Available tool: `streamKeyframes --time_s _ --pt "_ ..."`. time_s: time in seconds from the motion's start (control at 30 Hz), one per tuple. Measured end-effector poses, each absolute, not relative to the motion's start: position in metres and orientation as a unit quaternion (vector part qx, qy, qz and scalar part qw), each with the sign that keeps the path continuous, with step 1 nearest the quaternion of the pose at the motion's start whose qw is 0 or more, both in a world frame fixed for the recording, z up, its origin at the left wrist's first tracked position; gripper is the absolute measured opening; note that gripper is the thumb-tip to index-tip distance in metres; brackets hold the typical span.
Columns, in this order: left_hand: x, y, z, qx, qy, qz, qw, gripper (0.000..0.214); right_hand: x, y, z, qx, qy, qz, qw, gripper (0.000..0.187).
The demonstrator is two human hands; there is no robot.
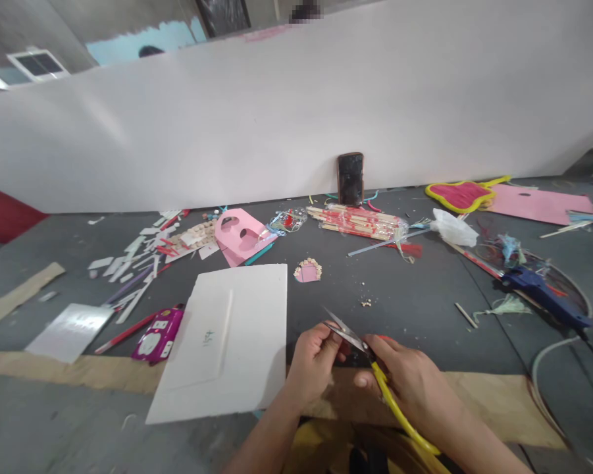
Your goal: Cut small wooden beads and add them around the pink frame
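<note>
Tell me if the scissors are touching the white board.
Apart. The head view shows dark table between the scissors and the white board.

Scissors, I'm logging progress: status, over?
Right hand holding scissors, blades parted. Left hand pinched beside blades; anything held too small to tell. Pale crumbs beyond, apparently not in the way.

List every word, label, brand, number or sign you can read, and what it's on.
White board: sideways handwriting, perhaps "154"; too blurred to be sure.
Purple packet: white printed shapes; any lettering too small to read.
Scissors: no lettering can be made out.
Nothing else is readable.
</note>
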State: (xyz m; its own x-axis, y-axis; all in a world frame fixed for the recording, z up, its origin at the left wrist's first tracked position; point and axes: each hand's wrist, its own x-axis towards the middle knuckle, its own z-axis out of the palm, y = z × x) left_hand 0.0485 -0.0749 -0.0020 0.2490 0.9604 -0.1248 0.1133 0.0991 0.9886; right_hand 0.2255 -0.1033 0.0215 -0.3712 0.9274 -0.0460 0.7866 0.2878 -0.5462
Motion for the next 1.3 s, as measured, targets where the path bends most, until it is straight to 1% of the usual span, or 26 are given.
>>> streamKeyframes --time_s 0.17,0.23,0.33,0.5,0.73,0.9,1.1,1.2,1.3 --pt "0.051 -0.070 -0.005 0.567 0.479 0.380 0.552 0.035 0.231 -0.099 0.020 -0.541 -0.785 0.276 0.126 0.024" --pt "0.051 -0.070 -0.005 0.554 0.488 0.379 0.558 0.035 0.234 -0.096 0.018 -0.555 -0.788 0.235 0.126 0.026" --pt "0.048 -0.071 -0.006 0.529 0.516 0.378 0.557 0.035 0.241 -0.088 0.015 -0.602 -0.778 0.150 0.097 0.040" --pt "0.039 -0.074 -0.008 0.515 0.540 0.384 0.545 0.033 0.264 -0.078 0.012 -0.679 -0.725 0.111 0.036 0.040" --pt "0.041 -0.081 -0.017 0.566 0.546 0.353 0.508 0.031 0.304 -0.066 -0.009 -0.746 -0.663 0.002 0.052 0.044" --pt "0.037 -0.088 -0.031 0.627 0.533 0.336 0.459 0.026 0.303 -0.053 -0.010 -0.766 -0.643 -0.015 0.015 0.044" --pt "0.036 -0.090 -0.034 0.674 0.520 0.323 0.414 0.021 0.298 -0.040 0.015 -0.762 -0.645 0.015 -0.056 0.032" --pt "0.038 -0.090 -0.032 0.687 0.523 0.306 0.400 0.019 0.294 -0.030 0.027 -0.744 -0.665 0.017 -0.056 0.029" --pt "0.038 -0.090 -0.032 0.698 0.522 0.297 0.389 0.018 0.279 -0.010 0.031 -0.687 -0.726 0.025 -0.025 0.031"
